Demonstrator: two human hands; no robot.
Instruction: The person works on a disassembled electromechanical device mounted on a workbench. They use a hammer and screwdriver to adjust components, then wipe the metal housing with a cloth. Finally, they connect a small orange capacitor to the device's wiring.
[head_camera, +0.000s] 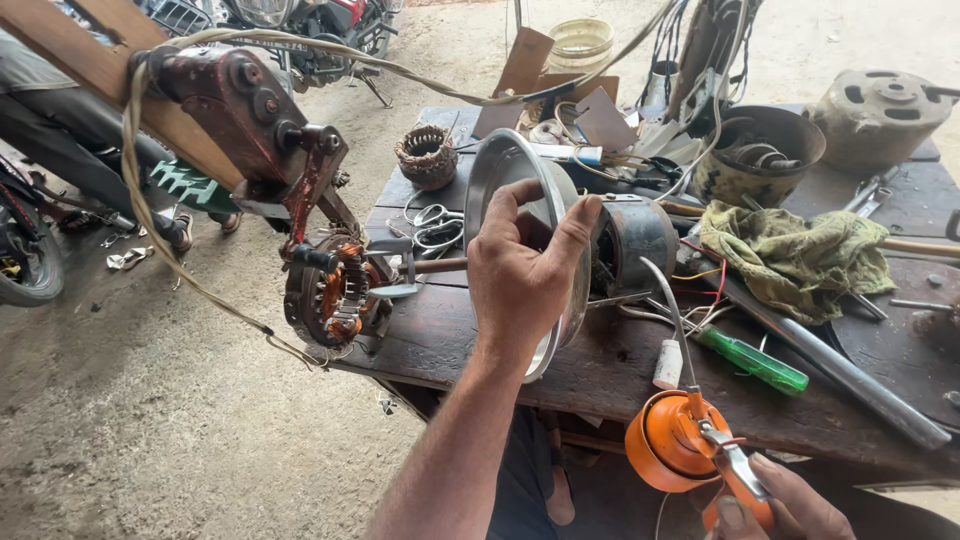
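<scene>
Gripping the rim of a round shiny metal fan cover (500, 165) standing on edge at the worn wooden workbench's (600, 375) front edge, left hand (520, 275) wrapped around it, thumb over; right hand (780, 505), below that front edge, closed on orange-handled pliers (735, 470) beside an orange wire spool (670, 440).

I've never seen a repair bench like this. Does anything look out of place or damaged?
Yes. The motor housing the left hand steadies by its metal cover is opened, loose wires trailing out. A crumpled rag lies among scattered tools, and a green screwdriver lies near the table edge.
</scene>
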